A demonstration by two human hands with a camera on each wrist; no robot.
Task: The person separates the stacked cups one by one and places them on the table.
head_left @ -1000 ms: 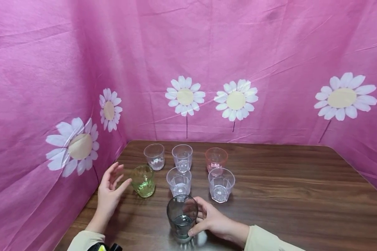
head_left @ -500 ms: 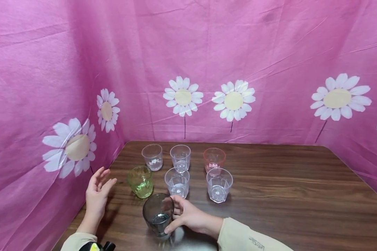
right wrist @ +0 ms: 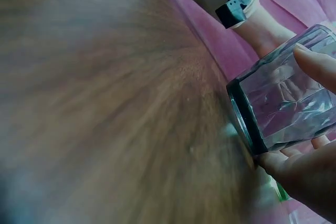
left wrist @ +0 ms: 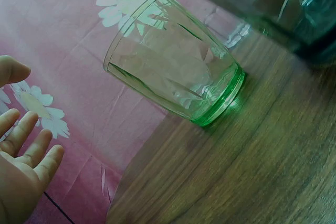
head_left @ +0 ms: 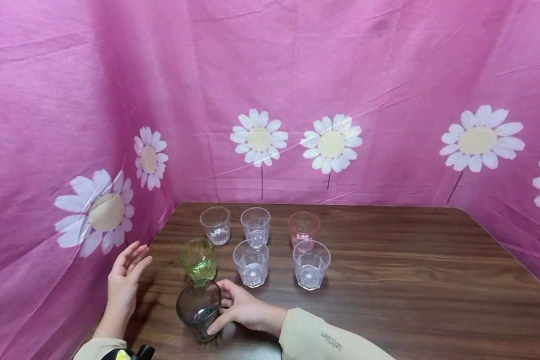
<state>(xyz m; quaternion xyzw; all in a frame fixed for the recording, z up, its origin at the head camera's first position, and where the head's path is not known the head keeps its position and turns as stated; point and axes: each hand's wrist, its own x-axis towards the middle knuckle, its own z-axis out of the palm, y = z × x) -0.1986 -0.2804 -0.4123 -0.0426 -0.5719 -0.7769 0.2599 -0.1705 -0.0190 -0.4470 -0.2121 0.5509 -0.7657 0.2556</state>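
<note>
My right hand (head_left: 247,307) grips a dark grey see-through tumbler (head_left: 192,306) from its right side, thumb low on the near wall. In the right wrist view this tumbler (right wrist: 283,100) has a thick dark base close to the wood; whether it touches cannot be told. A green tumbler (head_left: 199,262) stands upright just behind it. To the left of both, my left hand (head_left: 122,285) hovers with fingers spread and holds nothing. The left wrist view shows a gap between that hand (left wrist: 23,169) and the green tumbler (left wrist: 181,69).
Two clear tumblers (head_left: 215,227) (head_left: 255,225) stand at the back left. A pink one (head_left: 304,227) is right of them. Nearer stand two more clear tumblers (head_left: 250,265) (head_left: 312,265). Pink flowered cloth (head_left: 387,75) walls the wooden table (head_left: 409,280) behind and at the sides.
My right hand has carried the dark grey tumbler leftward, to in front of the green one. My left hand has drawn away left from the green tumbler. The view has shifted slightly.
</note>
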